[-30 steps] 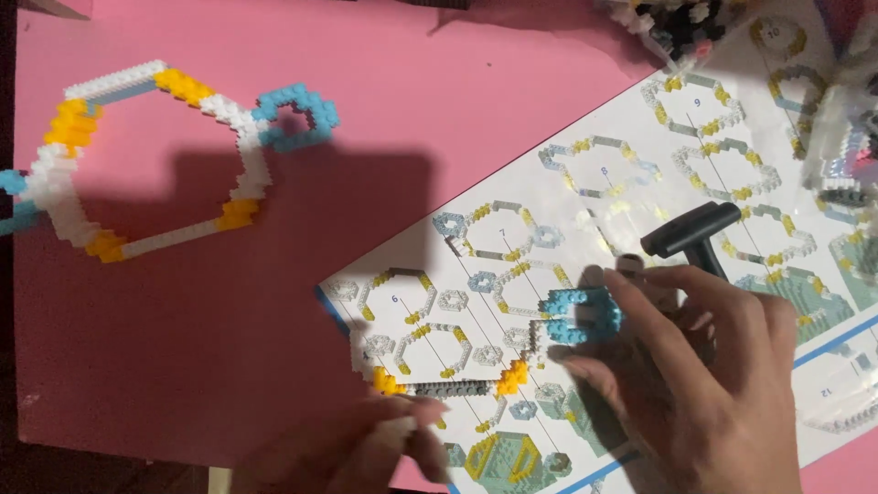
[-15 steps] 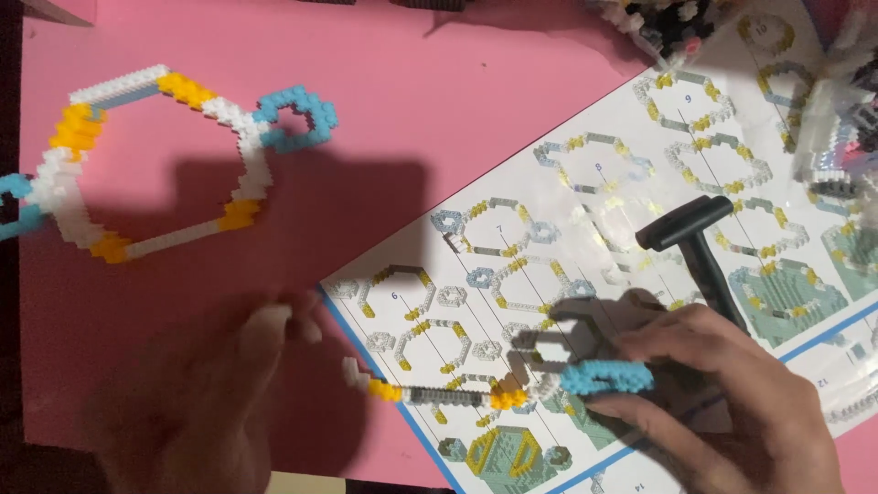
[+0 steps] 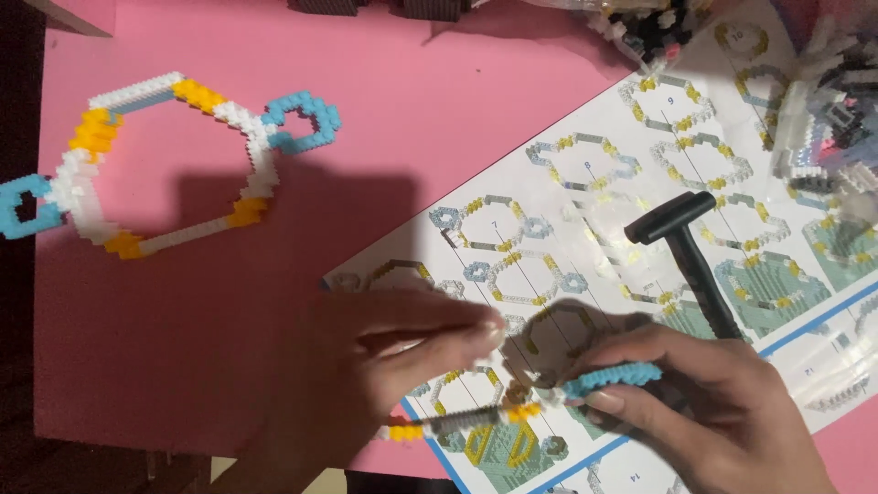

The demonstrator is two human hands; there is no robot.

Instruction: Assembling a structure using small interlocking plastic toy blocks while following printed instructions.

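Since half a second ago the left hand (image 3: 366, 366) has come in from the near-left edge of the worktop (image 3: 274, 302) and now reaches across to the piece, its fingers stretched and pinched together at their tips; motion blur makes it hard to tell whether they grip the piece or only touch it. The right hand (image 3: 704, 402) is clamped on the blue curved end of a thin brick strip (image 3: 540, 393), which hangs just above the instruction sheet (image 3: 585, 238) near the worktop's near edge, its grey, yellow and orange run trailing toward the left hand. A black hammer-shaped tool (image 3: 686, 247) lies on the sheet just beyond the right hand. The finished ring of white, yellow and blue bricks (image 3: 174, 165) sits well apart, toward the far-left corner. The step in hand looks like fitting or straightening this strip; the next move likely calls for both hands to steady it and press the tiny bricks together.
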